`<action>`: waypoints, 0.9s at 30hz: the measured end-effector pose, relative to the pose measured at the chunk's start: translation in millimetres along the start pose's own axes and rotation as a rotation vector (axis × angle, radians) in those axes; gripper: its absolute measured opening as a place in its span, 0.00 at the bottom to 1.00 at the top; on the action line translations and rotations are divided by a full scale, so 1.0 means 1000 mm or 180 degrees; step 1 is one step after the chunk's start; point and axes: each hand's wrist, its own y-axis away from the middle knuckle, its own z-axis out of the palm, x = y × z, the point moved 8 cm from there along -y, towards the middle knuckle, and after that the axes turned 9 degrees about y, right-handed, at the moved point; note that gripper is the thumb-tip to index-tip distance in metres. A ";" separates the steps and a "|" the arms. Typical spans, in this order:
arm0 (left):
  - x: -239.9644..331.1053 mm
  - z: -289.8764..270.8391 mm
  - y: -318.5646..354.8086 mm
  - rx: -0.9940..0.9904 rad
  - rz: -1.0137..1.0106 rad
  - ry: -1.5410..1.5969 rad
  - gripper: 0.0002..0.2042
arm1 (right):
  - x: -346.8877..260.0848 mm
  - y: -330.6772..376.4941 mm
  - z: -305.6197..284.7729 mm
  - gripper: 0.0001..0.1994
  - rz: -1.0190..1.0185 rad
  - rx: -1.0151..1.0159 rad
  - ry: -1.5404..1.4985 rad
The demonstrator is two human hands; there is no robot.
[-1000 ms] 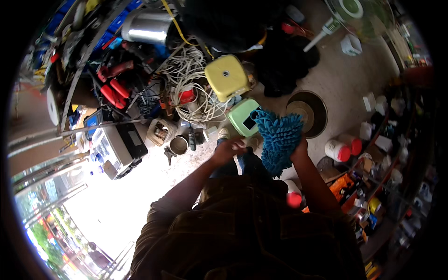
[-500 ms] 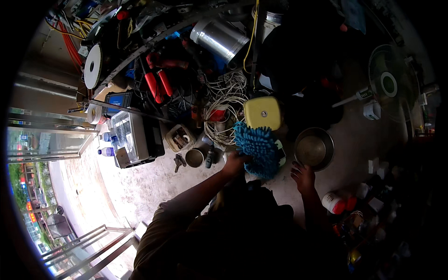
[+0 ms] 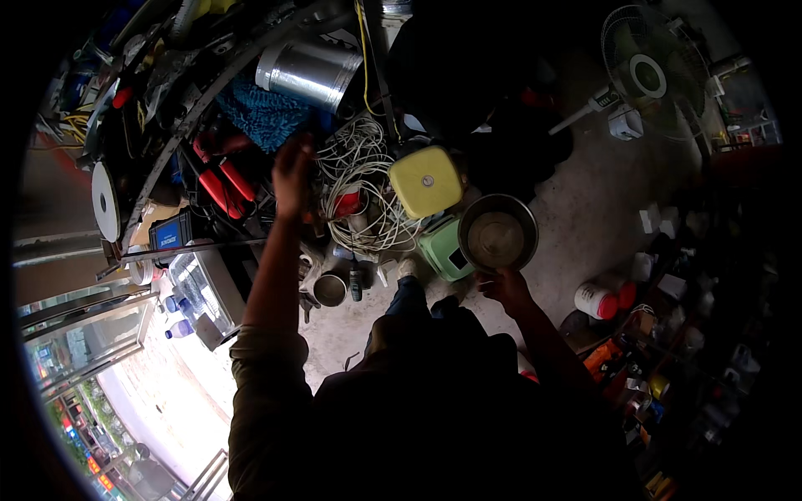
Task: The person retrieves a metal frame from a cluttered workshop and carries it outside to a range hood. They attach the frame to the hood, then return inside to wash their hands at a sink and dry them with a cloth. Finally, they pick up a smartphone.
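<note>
A fluffy blue chenille cleaning mitt (image 3: pixel 266 115) lies among the tools on the cluttered shelf at the upper left. My left hand (image 3: pixel 291 177) is stretched out at its lower right edge, fingers extended; whether they still touch it is hard to make out in the dim light. On the right, my right hand (image 3: pixel 506 289) grips the near rim of a round metal basin (image 3: pixel 499 235). Beside that basin stand a pale green plastic box (image 3: pixel 446 250) and a yellow square lid or container (image 3: pixel 426 182).
A tangle of white cable (image 3: pixel 357 184) lies left of the yellow piece. A shiny metal cylinder (image 3: pixel 309 73) rests on the shelf, above red-handled tools (image 3: pixel 227 190). A small metal bowl (image 3: pixel 329 290) sits on the floor. A fan (image 3: pixel 648 75) stands far right; a white tub (image 3: pixel 594 301) is nearer.
My left hand has carried the blue mitt from beside the yellow piece to the shelf at upper left. My right hand has closed on the basin's rim. The whole view has shifted.
</note>
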 end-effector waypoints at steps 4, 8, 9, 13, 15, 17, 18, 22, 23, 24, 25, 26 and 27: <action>-0.143 0.069 0.146 -0.1092 -0.1688 -0.0032 0.17 | 0.012 -0.009 0.004 0.19 0.0147 -0.0014 0.0216; -0.198 0.126 0.272 -0.1348 -0.3121 0.0644 0.29 | 0.022 -0.004 0.025 0.20 0.0607 -0.0029 0.0456; -0.173 0.134 0.276 -0.1263 -0.3414 0.0674 0.32 | 0.028 -0.006 0.027 0.21 0.0670 0.0066 0.0723; -0.219 0.099 0.302 -0.1043 -0.1691 0.0011 0.23 | 0.053 -0.015 0.074 0.18 0.0796 -0.0458 0.1379; -0.238 0.060 0.318 -0.0672 -0.2342 -0.0057 0.19 | 0.066 -0.027 0.092 0.16 0.0905 -0.0642 0.1745; -0.247 0.020 0.335 0.0012 -0.2912 0.0248 0.16 | 0.077 -0.040 0.108 0.17 0.0886 -0.0997 0.1877; -0.253 0.005 0.345 0.0416 -0.3164 0.0495 0.14 | 0.083 -0.047 0.113 0.17 0.0944 -0.1059 0.2073; -0.272 -0.017 0.370 0.1011 -0.3269 0.0550 0.16 | 0.100 -0.065 0.169 0.20 0.0828 -0.1468 0.2726; -0.260 -0.020 0.369 0.1005 -0.3463 0.0613 0.16 | 0.097 -0.068 0.184 0.20 0.0798 -0.1556 0.2896; -0.239 -0.024 0.366 0.0990 -0.3658 0.0676 0.15 | 0.096 -0.070 0.195 0.20 0.0764 -0.1638 0.3062; -0.227 -0.030 0.372 0.0995 -0.3832 0.0749 0.15 | 0.099 -0.071 0.201 0.20 0.0734 -0.1843 0.3271; -0.229 -0.043 0.382 0.1307 -0.3724 0.0707 0.14 | 0.098 -0.072 0.204 0.19 0.0705 -0.1817 0.3269; -0.239 -0.056 0.397 0.1605 -0.3612 0.0659 0.13 | 0.094 -0.069 0.207 0.19 0.0674 -0.1782 0.3259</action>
